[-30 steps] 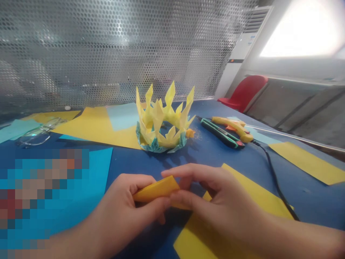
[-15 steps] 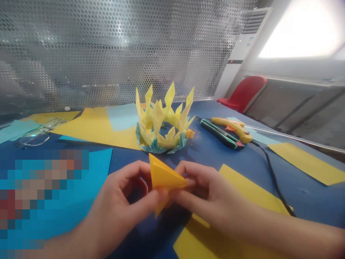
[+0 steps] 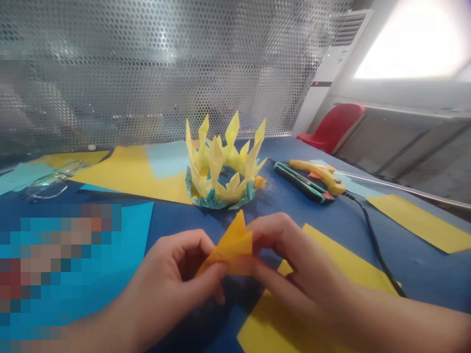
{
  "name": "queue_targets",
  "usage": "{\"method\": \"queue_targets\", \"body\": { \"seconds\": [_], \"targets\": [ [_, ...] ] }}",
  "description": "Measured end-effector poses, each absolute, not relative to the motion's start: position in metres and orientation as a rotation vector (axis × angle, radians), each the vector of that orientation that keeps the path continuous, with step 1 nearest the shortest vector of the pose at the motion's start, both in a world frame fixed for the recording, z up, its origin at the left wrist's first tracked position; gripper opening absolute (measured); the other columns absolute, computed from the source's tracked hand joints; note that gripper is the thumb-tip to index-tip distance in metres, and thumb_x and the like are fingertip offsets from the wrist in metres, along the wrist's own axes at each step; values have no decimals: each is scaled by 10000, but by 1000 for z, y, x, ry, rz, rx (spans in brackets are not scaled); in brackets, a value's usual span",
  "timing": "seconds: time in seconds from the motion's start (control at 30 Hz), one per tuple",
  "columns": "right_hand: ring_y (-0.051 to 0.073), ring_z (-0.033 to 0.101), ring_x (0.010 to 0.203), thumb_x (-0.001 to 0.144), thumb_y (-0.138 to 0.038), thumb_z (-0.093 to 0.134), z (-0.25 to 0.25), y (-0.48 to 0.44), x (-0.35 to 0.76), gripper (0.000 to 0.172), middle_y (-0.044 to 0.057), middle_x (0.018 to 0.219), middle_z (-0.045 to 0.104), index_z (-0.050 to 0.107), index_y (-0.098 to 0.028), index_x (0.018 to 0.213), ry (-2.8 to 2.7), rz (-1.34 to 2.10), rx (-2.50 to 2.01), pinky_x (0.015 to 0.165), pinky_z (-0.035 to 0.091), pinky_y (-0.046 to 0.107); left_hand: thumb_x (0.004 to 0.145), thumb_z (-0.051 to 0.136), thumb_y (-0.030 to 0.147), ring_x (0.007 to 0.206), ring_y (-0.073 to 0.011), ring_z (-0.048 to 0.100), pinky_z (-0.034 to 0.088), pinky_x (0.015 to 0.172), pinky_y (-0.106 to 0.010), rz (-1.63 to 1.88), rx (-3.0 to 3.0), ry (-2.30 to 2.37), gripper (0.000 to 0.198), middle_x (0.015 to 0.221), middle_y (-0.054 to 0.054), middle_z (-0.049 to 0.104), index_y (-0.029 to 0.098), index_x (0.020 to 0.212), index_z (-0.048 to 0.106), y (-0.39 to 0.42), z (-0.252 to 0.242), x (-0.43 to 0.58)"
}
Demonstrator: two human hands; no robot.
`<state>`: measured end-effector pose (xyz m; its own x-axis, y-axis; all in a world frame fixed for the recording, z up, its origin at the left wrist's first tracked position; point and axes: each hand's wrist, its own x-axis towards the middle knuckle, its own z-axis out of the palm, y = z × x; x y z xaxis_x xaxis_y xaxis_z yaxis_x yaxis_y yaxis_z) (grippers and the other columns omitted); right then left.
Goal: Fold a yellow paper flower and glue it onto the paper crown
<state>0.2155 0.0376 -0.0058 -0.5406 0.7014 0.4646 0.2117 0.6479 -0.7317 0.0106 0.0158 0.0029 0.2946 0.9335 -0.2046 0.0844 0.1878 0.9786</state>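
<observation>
Between both hands is a folded piece of yellow-orange paper, its pointed tip upward, held above the blue table. My left hand pinches its lower left side between thumb and fingers. On the right edge, my right hand grips it with thumb and forefinger. Just beyond the hands stands a paper crown with tall pale yellow points and a teal folded base. A small orange paper piece lies at the crown's right side.
Right of the crown lie a green-black utility knife and a yellow glue gun with a black cord. Yellow sheets lie under my right arm, a blue sheet at left. Glasses rest far left; a perforated metal panel stands behind.
The folded paper has been turned in my hands; its tip now points up and sits further right. My right hand has shifted slightly to the right.
</observation>
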Motion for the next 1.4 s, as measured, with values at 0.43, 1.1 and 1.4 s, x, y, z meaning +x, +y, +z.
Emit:
{"method": "queue_targets", "body": {
  "seconds": [0.43, 1.1, 1.4],
  "targets": [
    [55, 577, 653, 795, 65, 455, 12, 44, 212, 332, -17, 786, 583, 660, -193, 833, -2130, 753, -545, 600, 501, 125, 822, 769, 378, 452, -58, 571, 447, 463, -119, 929, 1093, 969, 227, 531, 33, 669, 177, 720, 745, 17, -3, 5],
    [104, 674, 725, 849, -30, 642, 7, 45, 211, 158, 17, 799, 746, 704, -174, 833, -2130, 896, -687, 674, 534, 171, 722, 853, 203, 487, -40, 588, 458, 485, -76, 1044, 1074, 1061, 116, 542, 68, 688, 209, 655, 757, 20, 0, 8],
    [104, 697, 812, 874, -15, 579, 6, 43, 211, 209, -1, 899, 727, 633, -207, 939, -2104, 1066, -725, 738, 548, 187, 694, 852, 272, 554, -90, 577, 442, 515, -141, 991, 1207, 1258, 86, 605, 44, 704, 238, 684, 774, 18, -2, 7]
  ]
}}
